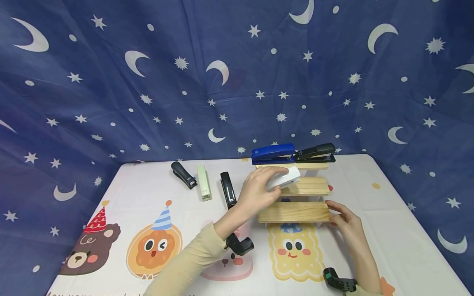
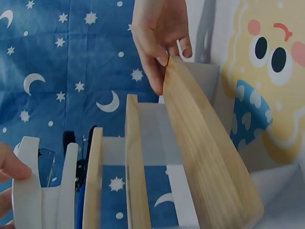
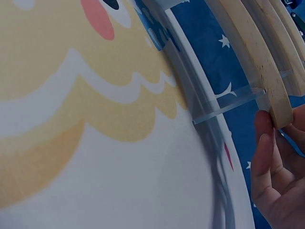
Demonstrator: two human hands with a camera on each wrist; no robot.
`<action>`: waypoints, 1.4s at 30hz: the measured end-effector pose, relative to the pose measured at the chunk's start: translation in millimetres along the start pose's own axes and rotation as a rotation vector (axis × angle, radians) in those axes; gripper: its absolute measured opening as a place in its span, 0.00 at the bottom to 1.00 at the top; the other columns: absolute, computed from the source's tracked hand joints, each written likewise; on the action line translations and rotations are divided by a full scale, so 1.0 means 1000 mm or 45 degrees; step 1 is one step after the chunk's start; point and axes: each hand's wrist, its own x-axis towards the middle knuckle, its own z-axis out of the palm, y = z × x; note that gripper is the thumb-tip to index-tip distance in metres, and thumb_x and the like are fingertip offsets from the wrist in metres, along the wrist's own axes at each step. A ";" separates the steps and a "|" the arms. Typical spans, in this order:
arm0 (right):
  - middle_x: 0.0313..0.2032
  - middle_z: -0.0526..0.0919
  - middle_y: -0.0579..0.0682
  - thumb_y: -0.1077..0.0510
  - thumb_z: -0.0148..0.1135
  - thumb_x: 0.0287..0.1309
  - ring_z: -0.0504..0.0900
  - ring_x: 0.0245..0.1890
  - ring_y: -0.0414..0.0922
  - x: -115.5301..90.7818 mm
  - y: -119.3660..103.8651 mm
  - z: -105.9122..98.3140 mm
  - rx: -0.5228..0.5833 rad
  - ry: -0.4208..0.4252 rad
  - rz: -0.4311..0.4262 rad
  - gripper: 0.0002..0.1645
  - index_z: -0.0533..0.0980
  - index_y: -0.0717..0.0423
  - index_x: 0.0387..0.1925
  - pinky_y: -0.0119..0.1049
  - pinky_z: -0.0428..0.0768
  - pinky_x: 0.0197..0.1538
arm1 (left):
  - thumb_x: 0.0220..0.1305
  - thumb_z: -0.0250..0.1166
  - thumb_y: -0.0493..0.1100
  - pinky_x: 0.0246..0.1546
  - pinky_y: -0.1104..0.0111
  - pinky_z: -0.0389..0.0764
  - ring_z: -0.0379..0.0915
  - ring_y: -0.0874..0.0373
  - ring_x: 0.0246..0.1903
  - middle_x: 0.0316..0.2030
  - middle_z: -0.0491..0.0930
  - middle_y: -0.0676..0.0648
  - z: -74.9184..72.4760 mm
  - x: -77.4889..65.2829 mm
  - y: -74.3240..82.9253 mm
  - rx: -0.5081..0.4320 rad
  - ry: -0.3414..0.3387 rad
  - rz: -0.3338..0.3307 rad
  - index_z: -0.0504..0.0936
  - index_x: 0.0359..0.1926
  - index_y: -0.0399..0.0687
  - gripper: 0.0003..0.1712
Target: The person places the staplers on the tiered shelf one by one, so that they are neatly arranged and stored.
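In the head view my left hand [image 1: 259,187] grips a white stapler [image 1: 285,179] over the middle tier of a wooden three-step rack [image 1: 292,211]. At the left edge of the left wrist view, its fingers lie on the same white stapler [image 2: 28,191], whose two arms stand apart. My right hand [image 1: 348,224] holds the right end of the rack's lowest board. In the right wrist view, thumb and fingers of that right hand [image 3: 279,176] pinch the board's end [image 3: 281,112]. On the top step sit a blue stapler [image 1: 273,153] and a black stapler [image 1: 316,152], side by side.
Left of the rack, a dark stapler [image 1: 184,175], a pale green stapler [image 1: 204,183] and a black stapler [image 1: 228,189] lie on the cartoon-print tablecloth [image 1: 148,181]. Clear supports [image 3: 228,106] hold up the boards. A blue star-print curtain [image 1: 237,82] hangs behind the table.
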 end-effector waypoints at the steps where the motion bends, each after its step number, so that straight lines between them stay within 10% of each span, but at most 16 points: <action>1: 0.62 0.71 0.59 0.62 0.46 0.67 0.73 0.38 0.24 0.000 0.000 0.000 -0.004 0.000 -0.003 0.26 0.67 0.59 0.65 0.24 0.77 0.40 | 0.51 0.65 0.34 0.50 0.64 0.75 0.77 0.58 0.50 0.52 0.83 0.54 0.002 0.001 0.001 0.002 -0.006 0.009 0.81 0.52 0.57 0.25; 42: 0.58 0.74 0.53 0.63 0.49 0.64 0.75 0.37 0.25 0.002 0.001 -0.001 0.004 0.003 -0.016 0.26 0.68 0.60 0.64 0.27 0.80 0.40 | 0.53 0.64 0.36 0.46 0.77 0.74 0.76 0.66 0.49 0.53 0.81 0.59 0.072 0.056 0.011 0.091 -0.293 0.055 0.79 0.56 0.61 0.28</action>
